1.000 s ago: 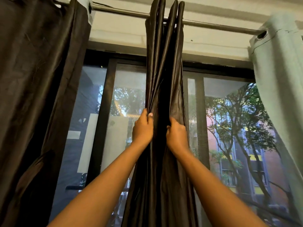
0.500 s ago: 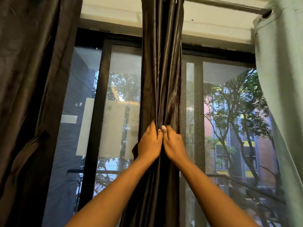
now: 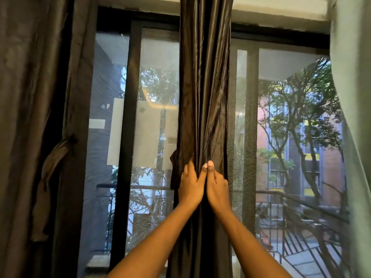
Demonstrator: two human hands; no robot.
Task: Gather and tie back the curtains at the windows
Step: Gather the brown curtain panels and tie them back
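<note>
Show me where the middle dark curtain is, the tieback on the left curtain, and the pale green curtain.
middle dark curtain (image 3: 203, 87), head view, on the gathered folds above the hands.
tieback (image 3: 57, 151), head view, on the band looped round the left curtain.
pale green curtain (image 3: 353, 87), head view, on its upper cloth.

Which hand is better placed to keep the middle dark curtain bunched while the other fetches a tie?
Probably the left hand: its fingers wrap the gathered dark curtain from the left side, where folds bulge. The right hand grips only the right edge.
</note>
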